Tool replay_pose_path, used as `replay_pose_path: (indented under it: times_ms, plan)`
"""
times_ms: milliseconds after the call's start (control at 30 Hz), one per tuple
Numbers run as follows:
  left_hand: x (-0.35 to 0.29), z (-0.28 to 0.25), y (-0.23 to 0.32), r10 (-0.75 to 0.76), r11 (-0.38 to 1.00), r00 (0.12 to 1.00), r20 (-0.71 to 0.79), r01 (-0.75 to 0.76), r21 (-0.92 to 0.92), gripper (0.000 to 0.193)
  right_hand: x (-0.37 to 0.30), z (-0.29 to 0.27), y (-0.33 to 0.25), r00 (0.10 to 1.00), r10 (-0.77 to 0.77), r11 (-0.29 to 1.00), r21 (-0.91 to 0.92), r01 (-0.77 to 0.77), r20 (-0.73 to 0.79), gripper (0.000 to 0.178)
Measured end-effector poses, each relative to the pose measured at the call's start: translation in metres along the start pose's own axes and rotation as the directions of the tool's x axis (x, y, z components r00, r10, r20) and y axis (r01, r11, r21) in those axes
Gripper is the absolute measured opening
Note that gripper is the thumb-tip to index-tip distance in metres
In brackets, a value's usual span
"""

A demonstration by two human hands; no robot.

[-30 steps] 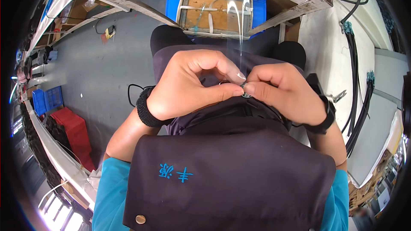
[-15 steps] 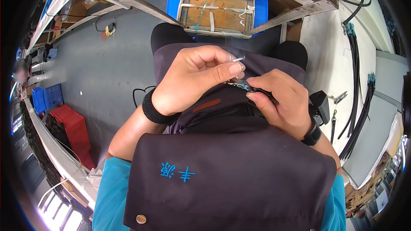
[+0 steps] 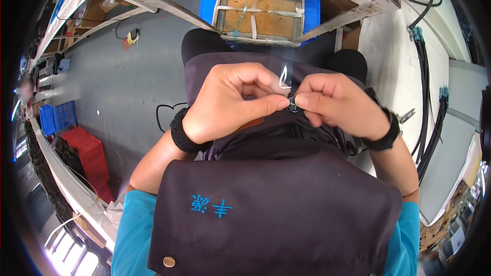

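Observation:
Over my lap, both hands meet fingertip to fingertip. My left hand [image 3: 238,99] is closed in a pinch, and a clear, shiny plastic strip [image 3: 284,75] stands up from its fingertips. Between the two hands sits a small dark piece with a metallic glint [image 3: 292,103]; its kind is too small to tell. My right hand [image 3: 332,102] pinches that piece from the right, with thumb and forefinger pressed together. Below the hands lies my dark apron [image 3: 276,199].
A wooden frame [image 3: 353,13] stands ahead, with a wooden-topped stool [image 3: 261,13] and blue crates [image 3: 312,10] beyond. On the right, black straps [image 3: 423,71] and a metal clip [image 3: 407,116] lie on a white surface [image 3: 383,56]. Red bins [image 3: 87,153] stand at left.
My right hand has turned and moved in against the left fingertips. The dark cord-like length it held no longer shows. The clear strip now stands taller above the left hand.

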State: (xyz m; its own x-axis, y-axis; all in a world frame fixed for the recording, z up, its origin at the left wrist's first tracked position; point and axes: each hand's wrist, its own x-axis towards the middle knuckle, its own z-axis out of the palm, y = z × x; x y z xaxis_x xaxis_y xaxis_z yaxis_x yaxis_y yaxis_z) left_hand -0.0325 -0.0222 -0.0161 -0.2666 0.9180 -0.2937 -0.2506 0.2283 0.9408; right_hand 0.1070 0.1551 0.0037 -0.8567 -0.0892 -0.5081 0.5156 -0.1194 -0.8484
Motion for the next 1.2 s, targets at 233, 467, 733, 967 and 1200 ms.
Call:
replay_pose_path:
  times_ms: [233, 467, 733, 967, 1200]
  plan:
    - [-0.001, 0.002, -0.011, -0.071, 0.919, 0.997, -0.029, 0.054, -0.391, 0.023, -0.003, 0.027, 0.026, 0.616, -0.788, 0.302, -0.874, 0.382, -0.003, 0.041]
    - [-0.005, 0.005, -0.013, 0.126, 0.985, 0.992, -0.032, -0.129, -0.115, 0.035, -0.004, 0.022, 0.011, 0.854, -0.457, 0.833, -0.455, 0.314, -0.248, 0.022]
    - [-0.005, 0.02, -0.02, 0.173, 0.914, 0.979, -0.108, -0.2, -0.353, 0.022, 0.002, 0.001, 0.005, 0.979, 0.125, 0.898, 0.402, -0.18, 0.16, 0.032]
    - [-0.004, 0.027, -0.034, -0.039, 0.915, 0.909, -0.415, -0.135, -0.38, 0.017, -0.013, 0.034, 0.024, 0.898, -0.25, 0.962, -0.194, 0.189, -0.362, 0.015]
    - [-0.001, 0.036, -0.046, -0.068, 0.95, 0.895, -0.441, -0.077, -0.303, 0.017, -0.016, 0.036, 0.042, 0.911, -0.179, 0.984, -0.052, 0.172, -0.373, 0.012]
